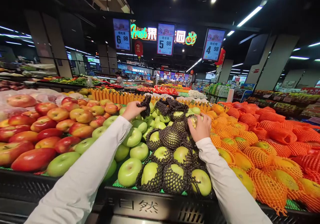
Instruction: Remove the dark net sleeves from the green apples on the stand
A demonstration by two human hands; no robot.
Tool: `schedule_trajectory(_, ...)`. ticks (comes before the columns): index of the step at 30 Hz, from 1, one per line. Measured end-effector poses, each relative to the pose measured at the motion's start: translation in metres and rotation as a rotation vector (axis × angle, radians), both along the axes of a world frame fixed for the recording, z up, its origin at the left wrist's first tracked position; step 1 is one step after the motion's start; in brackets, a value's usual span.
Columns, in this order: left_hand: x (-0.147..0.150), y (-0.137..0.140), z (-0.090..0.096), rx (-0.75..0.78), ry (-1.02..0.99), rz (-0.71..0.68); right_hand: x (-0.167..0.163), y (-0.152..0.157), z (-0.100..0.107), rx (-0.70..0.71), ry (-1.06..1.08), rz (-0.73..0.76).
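Observation:
My left hand pinches a crumpled black foam net above the bare green apples. On the other side of the pile, my right hand has its fingers curled around a green apple, of which only a small part shows. Between my hands lie green apples in black foam nets. Several more netted apples fill the front of the black crate. Loose black nets are bunched at the back of the pile.
Red and yellow apples are heaped on the left. Oranges in orange nets and fruit in red nets lie on the right. A low orange picket fence runs behind. Price screens hang overhead.

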State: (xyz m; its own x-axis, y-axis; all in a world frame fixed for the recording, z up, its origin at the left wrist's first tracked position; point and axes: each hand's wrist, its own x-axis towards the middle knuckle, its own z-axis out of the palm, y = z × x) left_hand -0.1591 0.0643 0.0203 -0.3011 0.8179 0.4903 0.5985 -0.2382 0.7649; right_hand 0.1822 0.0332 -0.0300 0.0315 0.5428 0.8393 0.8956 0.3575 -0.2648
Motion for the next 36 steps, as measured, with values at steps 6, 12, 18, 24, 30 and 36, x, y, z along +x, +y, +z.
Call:
schedule_trajectory(6,-0.007,-0.009,-0.01,0.052,-0.04,-0.346,-0.025,-0.012,0.025,0.128,-0.207,0.22)
schedule_trajectory(12,0.011,-0.019,-0.007,0.071,0.051,-0.836,-0.09,-0.011,0.026,0.268,-0.522,0.429)
schedule_trajectory(18,0.022,-0.032,-0.005,0.084,0.157,-0.986,-0.085,-0.014,0.005,0.545,-0.457,0.389)
schedule_trajectory(24,0.027,-0.031,-0.002,0.244,-0.051,-0.625,-0.077,-0.017,0.006,0.535,-0.228,0.301)
schedule_trajectory(30,0.034,-0.035,-0.002,0.431,-0.009,-0.608,-0.079,-0.023,0.005,0.691,-0.339,0.393)
schedule_trajectory(36,0.04,-0.042,-0.004,0.398,0.195,-0.545,-0.078,-0.026,0.009,0.859,-0.648,0.584)
